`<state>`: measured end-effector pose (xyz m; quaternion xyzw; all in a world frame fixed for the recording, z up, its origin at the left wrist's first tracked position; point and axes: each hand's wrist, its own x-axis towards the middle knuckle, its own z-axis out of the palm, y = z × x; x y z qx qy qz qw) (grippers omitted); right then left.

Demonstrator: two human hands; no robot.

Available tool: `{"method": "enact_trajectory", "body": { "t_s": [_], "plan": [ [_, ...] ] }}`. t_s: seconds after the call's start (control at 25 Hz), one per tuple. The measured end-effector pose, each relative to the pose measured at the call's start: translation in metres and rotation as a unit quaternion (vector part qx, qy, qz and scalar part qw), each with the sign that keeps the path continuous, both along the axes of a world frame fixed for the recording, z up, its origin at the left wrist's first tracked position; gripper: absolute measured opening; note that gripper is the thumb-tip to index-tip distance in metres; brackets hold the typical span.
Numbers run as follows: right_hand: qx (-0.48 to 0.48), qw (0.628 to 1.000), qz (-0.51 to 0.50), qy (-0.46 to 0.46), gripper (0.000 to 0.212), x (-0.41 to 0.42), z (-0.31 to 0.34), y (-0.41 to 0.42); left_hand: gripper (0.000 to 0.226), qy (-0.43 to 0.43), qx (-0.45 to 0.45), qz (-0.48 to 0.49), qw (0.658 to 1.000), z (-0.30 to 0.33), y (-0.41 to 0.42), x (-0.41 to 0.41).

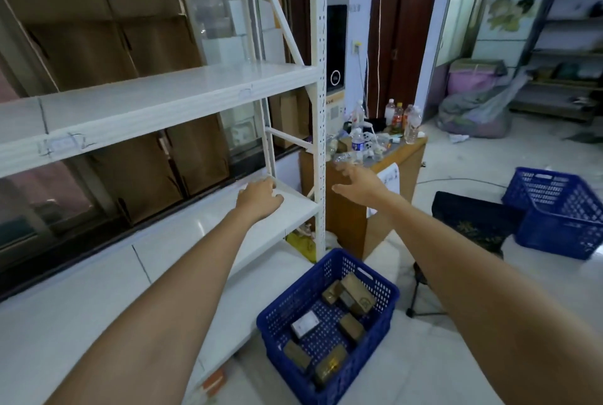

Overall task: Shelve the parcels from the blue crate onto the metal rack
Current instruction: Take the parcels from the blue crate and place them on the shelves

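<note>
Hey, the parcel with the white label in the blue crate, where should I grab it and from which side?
From straight above. The white-labelled parcel lies flat, label up, with bare crate floor around it. Pinch its two long side edges; the blue crate walls likely block any sideways approach.

Soft, even indoor light fills the room, with no hard shadows; only a faint shade lies on the floor under the blue crate (329,323) below the fingers. Pale daylight glows through glass behind the metal rack (156,94), above the fingertips. The wide lens bends straight lines towards the edges. The right hand (359,182) is smeared with motion blur; far objects look soft.
</note>
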<state>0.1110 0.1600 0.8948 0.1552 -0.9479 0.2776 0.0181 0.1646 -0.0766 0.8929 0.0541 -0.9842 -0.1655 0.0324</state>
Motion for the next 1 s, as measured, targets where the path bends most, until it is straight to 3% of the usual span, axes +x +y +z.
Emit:
{"method": "enact_trajectory", "body": {
  "t_s": [0.24,0.44,0.56,0.72,0.84,1.0],
  "plan": [
    [0.049,0.998,-0.009,-0.046,0.055,-0.096,-0.052,0.035,0.019,-0.028,0.029,-0.02,0.999,-0.057,0.056,-0.111],
    [0.071,0.994,0.008,-0.079,0.055,-0.162,-0.093,0.049,0.038,-0.076,0.026,-0.032,0.996,-0.095,0.075,-0.184],
    [0.088,0.989,0.022,-0.119,0.055,-0.197,-0.125,0.057,0.037,-0.116,0.048,-0.021,0.992,-0.125,0.083,-0.209],
    [0.104,0.983,0.054,-0.141,0.052,-0.253,-0.159,0.062,0.031,-0.149,0.114,0.046,0.981,-0.16,0.088,-0.233],
    [0.114,0.974,0.087,-0.173,0.05,-0.287,-0.187,0.071,0.04,-0.181,0.139,0.107,0.968,-0.19,0.096,-0.238],
    [0.124,0.942,0.187,-0.252,0.055,-0.329,-0.227,0.082,0.043,-0.214,0.189,0.215,0.934,-0.236,0.132,-0.234]
  ]
}}
